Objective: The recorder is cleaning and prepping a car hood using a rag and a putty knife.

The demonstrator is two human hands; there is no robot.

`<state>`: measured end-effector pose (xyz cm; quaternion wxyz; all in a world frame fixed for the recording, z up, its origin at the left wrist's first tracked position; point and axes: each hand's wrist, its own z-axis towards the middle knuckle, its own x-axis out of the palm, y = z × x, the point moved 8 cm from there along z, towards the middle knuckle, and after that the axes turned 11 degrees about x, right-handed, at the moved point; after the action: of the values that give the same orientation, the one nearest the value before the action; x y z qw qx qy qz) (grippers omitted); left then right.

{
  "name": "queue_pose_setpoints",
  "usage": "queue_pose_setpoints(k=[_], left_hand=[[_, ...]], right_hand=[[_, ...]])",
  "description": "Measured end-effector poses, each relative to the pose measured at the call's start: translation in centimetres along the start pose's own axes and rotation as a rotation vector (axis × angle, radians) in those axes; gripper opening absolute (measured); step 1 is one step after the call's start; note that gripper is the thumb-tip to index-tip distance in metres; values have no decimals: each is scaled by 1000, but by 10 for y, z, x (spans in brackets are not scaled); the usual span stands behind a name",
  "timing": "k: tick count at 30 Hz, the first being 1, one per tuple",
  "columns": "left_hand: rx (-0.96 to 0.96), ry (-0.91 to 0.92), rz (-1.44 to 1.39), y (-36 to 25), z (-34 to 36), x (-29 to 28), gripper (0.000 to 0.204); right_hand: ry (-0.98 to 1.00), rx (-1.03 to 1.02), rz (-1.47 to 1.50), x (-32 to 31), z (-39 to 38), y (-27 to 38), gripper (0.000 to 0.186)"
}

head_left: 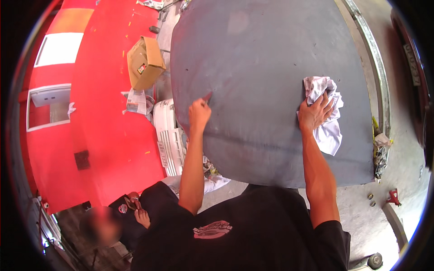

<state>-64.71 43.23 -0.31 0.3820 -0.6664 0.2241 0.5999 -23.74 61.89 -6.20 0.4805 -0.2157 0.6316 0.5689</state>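
Workshop: a concrete floor (352, 205), with a broad, bright red painted vehicle body (113, 149) filling the left side and an open brown cardboard box (147, 63) well apart from the hands.
Hood: a wide, matte dark-grey panel, apparently a car hood (266, 113), its near edge close against the worker's body; small specks and pale scuffs show on it.
Left hand: over the hood (199, 113), toward its left edge, fingers curled together and clamped on a small, dark reddish hand tool (207, 96). The tip points at the hood's middle; whether it touches the panel, I can't tell from here.
Right hand: toward the hood's right edge (315, 113), fingers slightly apart, resting on a crumpled white cloth (329, 137) that lies on the panel, its loose end hanging toward the near edge.
Step in hand: close handwork at one spot near the left edge, I'd judge, with the cloth hand steadying or ready to wipe.
Next move calls for: a light, controlled touch with the tool, I'd say, and any wipe would need the cloth brought leftward across the hood.
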Motion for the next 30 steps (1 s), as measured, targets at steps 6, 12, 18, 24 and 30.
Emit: queue_pose_setpoints(k=[6,12,18,24,30], left_hand=[[-44,35,-13,-19,-5,-4,14],[-34,-1,-34,-18,-61,4,15],[-56,54,-20,-17,-13,-13,13],[20,-73,-76,-24,-44,2,9],[43,-27,-21,-9,-17,4,13]], right_hand=[[33,7,-36,0,0,-6,57],[33,9,-42,-1,4,-11,57],[51,-5,-50,3,0,-7,56],[-17,-16,-18,1,4,-16,56],[29,-3,-28,2,0,-7,53]])
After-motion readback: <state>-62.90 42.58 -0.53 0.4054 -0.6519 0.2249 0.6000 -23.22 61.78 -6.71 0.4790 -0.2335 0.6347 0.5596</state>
